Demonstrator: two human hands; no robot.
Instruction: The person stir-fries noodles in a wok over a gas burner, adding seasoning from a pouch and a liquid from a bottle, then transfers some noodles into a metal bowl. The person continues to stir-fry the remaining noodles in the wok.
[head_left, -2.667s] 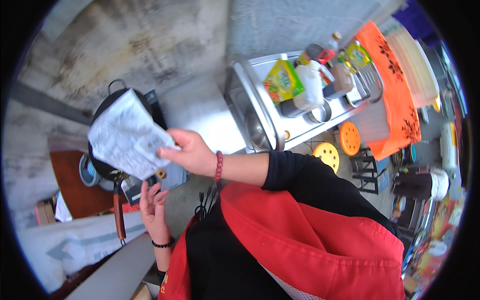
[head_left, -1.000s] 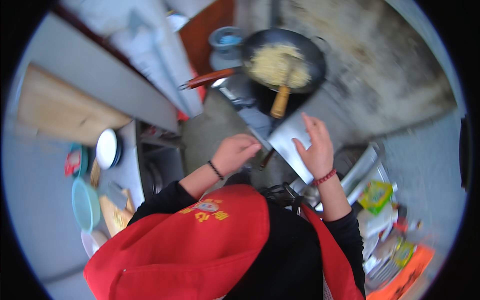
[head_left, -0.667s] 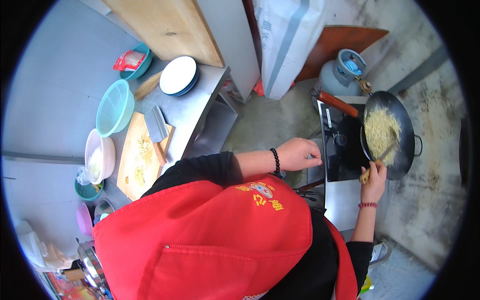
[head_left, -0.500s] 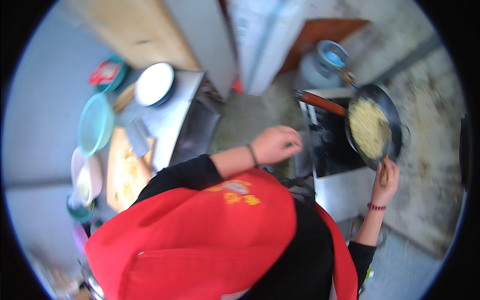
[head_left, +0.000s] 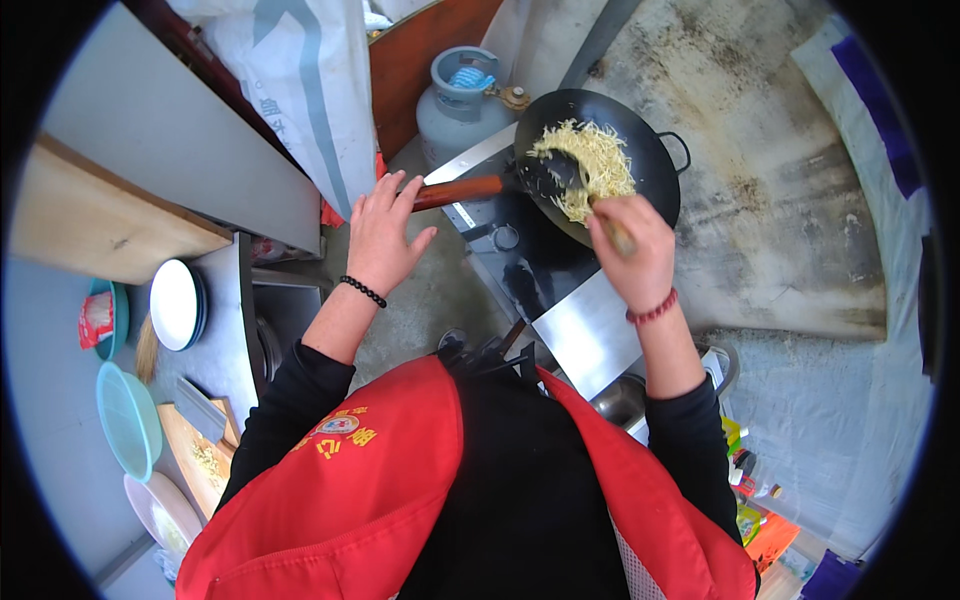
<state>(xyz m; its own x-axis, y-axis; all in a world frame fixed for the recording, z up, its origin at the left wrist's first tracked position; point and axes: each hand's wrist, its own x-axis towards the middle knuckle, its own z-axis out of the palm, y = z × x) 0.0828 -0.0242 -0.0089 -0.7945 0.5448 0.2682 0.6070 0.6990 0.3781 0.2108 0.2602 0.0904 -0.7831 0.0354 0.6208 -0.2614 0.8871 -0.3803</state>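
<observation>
A black wok (head_left: 650, 160) full of pale shredded food (head_left: 595, 165) sits on a dark stove top (head_left: 520, 265). My right hand (head_left: 632, 250) is shut on the wooden handle of a spatula whose dark blade (head_left: 550, 178) lies in the food. My left hand (head_left: 382, 232) is open with fingers spread, just left of the wok's reddish-brown handle (head_left: 462, 190), close to it but not gripping it.
A grey gas cylinder (head_left: 458, 100) stands behind the stove, a white sack (head_left: 300, 80) to its left. On the left counter are stacked white plates (head_left: 175, 305), a teal bowl (head_left: 128, 420), and a cutting board with a cleaver (head_left: 200, 440). Bottles (head_left: 750, 490) stand at lower right.
The view has swung round, and the wok now lies straight ahead. My right hand has taken the spatula into the food. My left hand has come up beside the wok handle.
</observation>
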